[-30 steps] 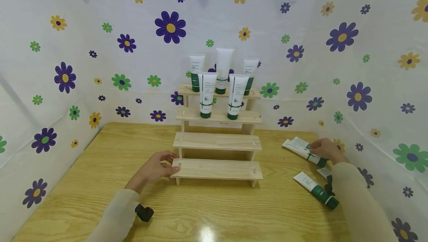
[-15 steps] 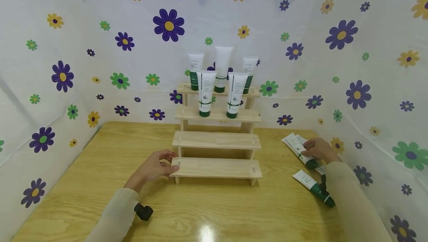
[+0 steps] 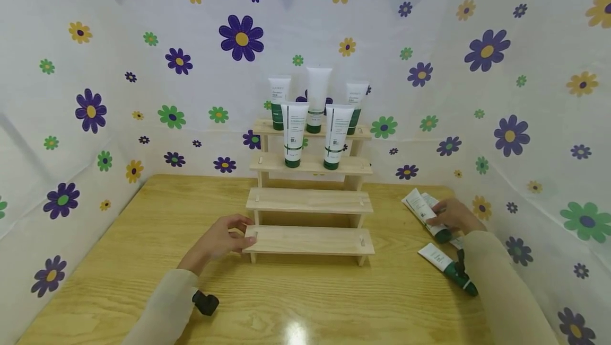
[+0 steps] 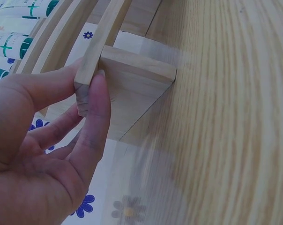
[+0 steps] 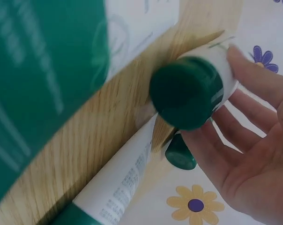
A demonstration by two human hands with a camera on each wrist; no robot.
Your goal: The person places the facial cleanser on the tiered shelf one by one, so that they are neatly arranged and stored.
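Note:
My left hand (image 3: 221, 239) pinches the left end of the lowest step of a four-step wooden display rack (image 3: 310, 240). In the left wrist view, thumb and fingers clasp the end of the board (image 4: 92, 61). Over on the right, my right hand (image 3: 456, 214) grips a white squeeze tube (image 3: 420, 208) with a green cap. The right wrist view shows its cap (image 5: 181, 93) toward the camera, thumb on one side and fingers on the other. Partly hidden behind it lies another tube (image 3: 429, 198). A white-and-green tube (image 3: 439, 256) lies nearer, partly covered by the right wrist.
Three tubes, including a tall white one (image 3: 317, 93), stand on the top step. Two more, a left tube (image 3: 294, 135) and a right tube (image 3: 338, 135), stand on the second step. Flower-printed sheets (image 3: 191, 96) enclose the wooden table (image 3: 238, 302).
My right hand has shifted slightly left and taken hold of the tube, which has turned and come apart from the one behind it. The left hand keeps its place on the rack.

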